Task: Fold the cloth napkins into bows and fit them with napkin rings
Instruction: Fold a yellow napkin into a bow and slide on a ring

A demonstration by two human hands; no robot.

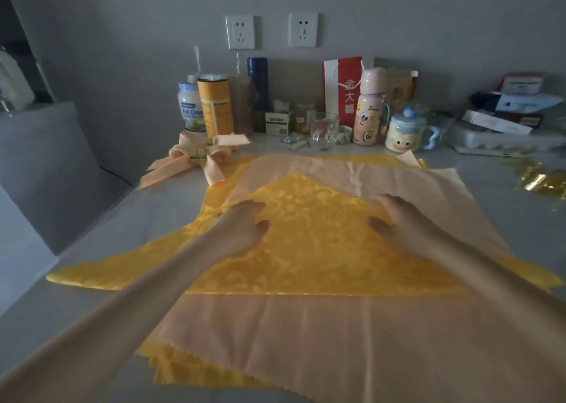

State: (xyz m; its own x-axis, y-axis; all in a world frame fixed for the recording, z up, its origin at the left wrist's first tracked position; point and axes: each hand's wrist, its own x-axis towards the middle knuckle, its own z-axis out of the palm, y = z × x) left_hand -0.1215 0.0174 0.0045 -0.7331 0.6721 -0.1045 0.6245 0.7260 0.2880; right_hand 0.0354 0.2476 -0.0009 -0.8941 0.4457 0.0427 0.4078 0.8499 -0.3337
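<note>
Peach napkin (pixel 337 341) lies spread nearest, and on it sits the yellow napkin (pixel 321 258), a triangle with its long fold running left-right and its apex pointing away, each slanted edge pressed equally by the flat, ungripping left hand (pixel 242 225) and right hand (pixel 401 221).

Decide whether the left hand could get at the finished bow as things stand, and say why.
Probably yes: the bow lies in the open, ahead and left of the left hand, with only flat napkin and bare table between; the jars stand behind it.
</note>
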